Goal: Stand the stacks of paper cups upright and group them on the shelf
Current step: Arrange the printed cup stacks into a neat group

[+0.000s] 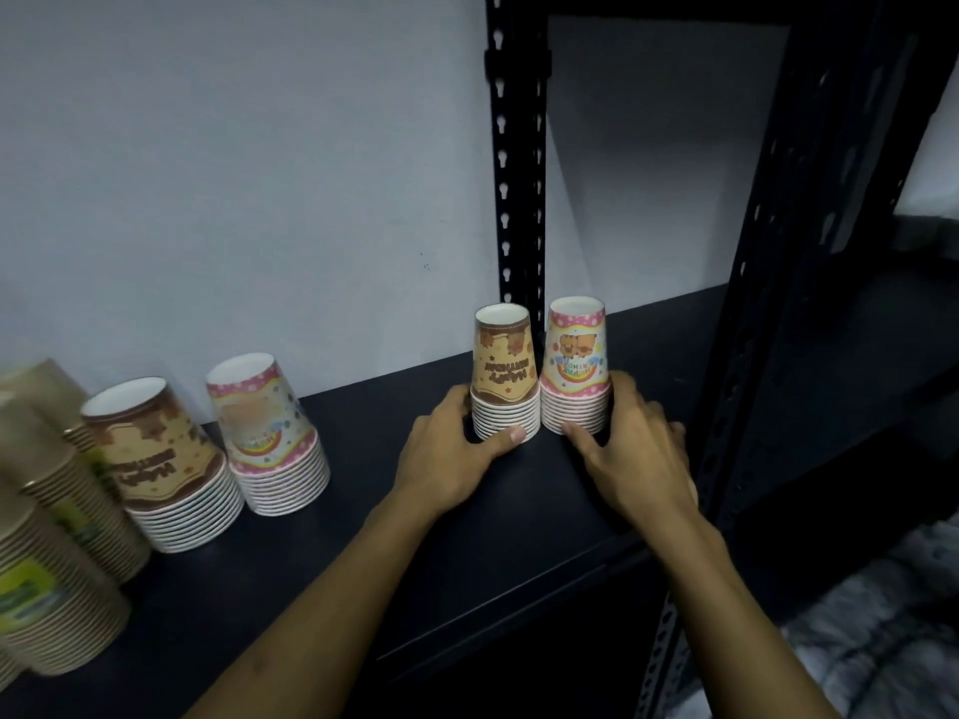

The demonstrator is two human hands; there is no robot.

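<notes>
Paper cup stacks, all mouth-down on the dark shelf point(363, 537). Brown stack point(502, 376) and pink stack point(576, 368) upright side by side near the black rear post point(519, 163), rims touching or nearly so. Left hand point(456, 454) cupped around the brown stack's base, grip partly closed, thumb across the front rims. Right hand point(630, 448) curled against the pink stack's base, grip likewise half closed. Further left, well apart: second pink stack point(270, 433), second brown stack point(161, 464), tall green-and-kraft stacks point(52, 537) at the frame edge.
</notes>
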